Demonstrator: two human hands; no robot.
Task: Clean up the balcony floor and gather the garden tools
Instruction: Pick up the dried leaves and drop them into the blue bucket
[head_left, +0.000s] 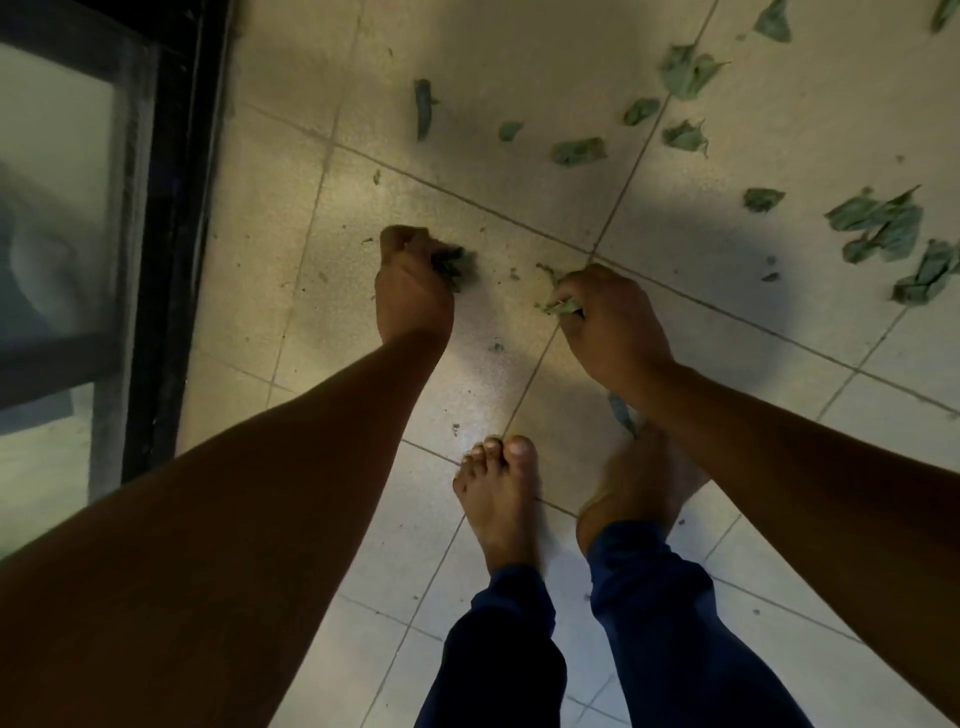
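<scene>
The person is bending over the tiled balcony floor (467, 104), reaching down with both bare arms. The left hand (410, 280) is clenching into a fist around a bunch of leaf scraps (454, 265), which is poking out of the fist on the side facing the other hand. The right hand (608, 322) is curling its fingers around another few leaves (561, 307), pinching them low against the floor; how many it is holding is hard to tell, since the knuckles are hiding most of them. Beyond the right hand, and off to its outer side, loose green leaves (878, 223) are lying scattered over the tiles, well apart from both hands, with a single long leaf (423, 109) lying farther out beyond the left hand. Tiny crumbs of leaf are dotting the floor between the two hands. Nearer the body than the hands, two bare feet (498, 499) in dark blue trouser legs (654, 597) are standing on the tiles, the right foot sitting under the right wrist. On the outer side of the left hand, a black frame (176, 208) holding a glass pane is running along the floor's edge.
</scene>
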